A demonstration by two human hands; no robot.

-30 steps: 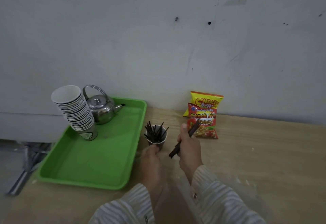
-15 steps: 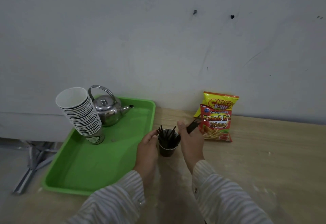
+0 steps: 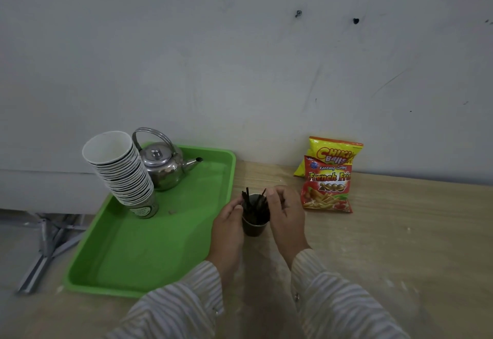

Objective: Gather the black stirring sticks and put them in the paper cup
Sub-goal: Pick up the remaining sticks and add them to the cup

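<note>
A dark paper cup [image 3: 254,228] stands on the wooden table just right of the green tray. Several black stirring sticks [image 3: 250,204] stand in it, their tips fanning above the rim. My left hand [image 3: 229,222] grips the cup's left side. My right hand [image 3: 286,214] is at the cup's right rim, fingers curled over the tops of some sticks whose lower ends are inside the cup. I see no loose sticks on the table.
The green tray [image 3: 149,253] at the left carries a leaning stack of paper cups [image 3: 121,170] and a steel kettle [image 3: 162,168]. Two snack bags [image 3: 327,181] lie against the wall to the right. The table's left end drops off beyond the tray.
My right hand has brought its bundle of sticks from beside the cup down into it. My left hand has stayed on the cup. The camera has shifted a little.
</note>
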